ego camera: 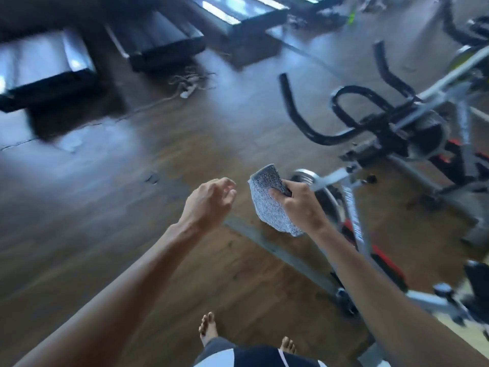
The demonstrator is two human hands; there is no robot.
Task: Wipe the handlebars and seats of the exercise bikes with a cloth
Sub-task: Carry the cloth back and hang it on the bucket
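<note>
Only the head view is given, and it is smeared by motion blur. The right grip, a bare hand, is closed round a speckled grey cloth: the thumb lies across the face of the cloth and the fingers curl behind it. The cloth hangs folded from the hand, its lower corner dangling below the wrist. The left grip holds nothing. Its fingers are loosely bent and spread, and it floats just beside the cloth without touching it.

Both hands are in the air above the wooden floor, in front of the chrome flywheel of an exercise bike that stands on the right. The bike's black handlebars rise beyond the hands, well apart from the cloth. A second bike shows at the upper right edge.

Across the top of the view stand dark treadmills, and a white power strip lies among tangled cables on the floor near them. Two bare feet show at the bottom edge.
</note>
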